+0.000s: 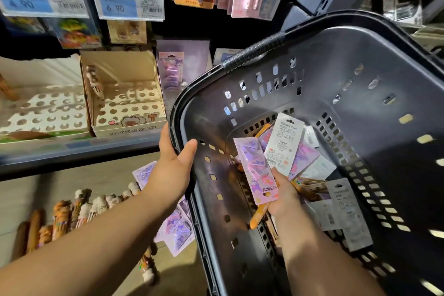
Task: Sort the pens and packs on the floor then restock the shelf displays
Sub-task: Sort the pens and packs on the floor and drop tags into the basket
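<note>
Inside the tilted grey basket (384, 156), the right hand (284, 196) grips a pink pack (254, 168) and a binder-clip pack (286, 142). At the basket's left rim, the left hand (176, 166) clasps the edge. Left of the basket, pens (79, 209) and loose packs (177, 226) lie on the floor.

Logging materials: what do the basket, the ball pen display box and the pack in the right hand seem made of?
The basket: dark moulded plastic, slight sheen, slotted walls. The ball pen display box: matte printed cardboard, with folded flaps and punched holes. The pack in the right hand: probably glossy clear plastic over printed card, judging by glare.
</note>
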`<action>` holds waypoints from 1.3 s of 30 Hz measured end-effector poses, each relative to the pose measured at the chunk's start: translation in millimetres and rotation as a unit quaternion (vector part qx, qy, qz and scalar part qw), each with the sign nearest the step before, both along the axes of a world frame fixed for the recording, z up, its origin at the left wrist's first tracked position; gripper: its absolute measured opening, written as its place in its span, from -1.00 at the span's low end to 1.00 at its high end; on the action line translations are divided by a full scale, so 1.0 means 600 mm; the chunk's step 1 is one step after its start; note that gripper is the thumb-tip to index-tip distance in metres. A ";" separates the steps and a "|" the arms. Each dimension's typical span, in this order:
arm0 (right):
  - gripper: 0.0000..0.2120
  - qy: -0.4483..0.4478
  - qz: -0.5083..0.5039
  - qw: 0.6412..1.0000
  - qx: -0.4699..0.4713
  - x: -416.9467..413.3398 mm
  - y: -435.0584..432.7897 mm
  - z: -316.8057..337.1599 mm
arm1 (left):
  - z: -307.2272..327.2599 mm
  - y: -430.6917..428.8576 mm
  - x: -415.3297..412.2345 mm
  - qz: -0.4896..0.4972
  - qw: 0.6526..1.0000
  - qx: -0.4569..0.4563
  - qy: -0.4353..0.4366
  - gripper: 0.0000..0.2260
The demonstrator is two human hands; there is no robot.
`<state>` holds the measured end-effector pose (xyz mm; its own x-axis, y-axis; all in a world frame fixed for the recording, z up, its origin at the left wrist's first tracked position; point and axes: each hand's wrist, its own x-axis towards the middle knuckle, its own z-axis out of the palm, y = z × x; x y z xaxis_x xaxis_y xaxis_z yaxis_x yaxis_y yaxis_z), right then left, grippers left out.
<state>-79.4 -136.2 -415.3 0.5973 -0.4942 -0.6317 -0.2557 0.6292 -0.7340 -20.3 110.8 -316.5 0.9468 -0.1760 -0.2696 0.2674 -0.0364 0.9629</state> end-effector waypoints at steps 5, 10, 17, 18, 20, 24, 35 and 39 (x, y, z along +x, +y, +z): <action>-0.87 0.030 -0.010 0.997 -0.064 -0.030 -0.002 0.025 | -0.003 0.000 -0.001 -0.002 1.000 0.016 0.008 -0.43; -0.86 0.084 0.036 0.984 -0.156 -0.052 -0.005 0.058 | 0.024 -0.014 -0.008 -0.007 1.000 0.029 0.005 -0.44; -0.77 0.054 -0.012 0.982 -0.182 -0.069 -0.033 0.104 | 0.047 -0.059 -0.013 -0.026 0.999 0.022 -0.023 -0.36; -0.70 0.052 -0.012 0.978 -0.200 -0.072 -0.031 0.114 | 0.051 -0.066 -0.016 -0.026 0.999 0.016 -0.028 -0.36; -0.78 0.074 0.003 0.972 -0.224 -0.075 -0.026 0.139 | 0.053 -0.077 -0.023 -0.016 0.999 0.002 -0.033 -0.34; -0.87 0.187 0.077 0.939 -0.280 -0.072 -0.038 0.156 | 0.046 -0.080 -0.046 -0.016 0.999 -0.017 -0.029 -0.34; 0.11 0.206 0.367 0.720 -0.552 -0.015 -0.026 0.126 | 0.021 -0.051 -0.059 -0.028 0.999 0.002 -0.022 -0.31; -0.01 0.231 0.367 0.684 -0.586 -0.008 -0.031 0.101 | 0.015 -0.055 -0.053 -0.032 0.999 -0.010 -0.033 -0.33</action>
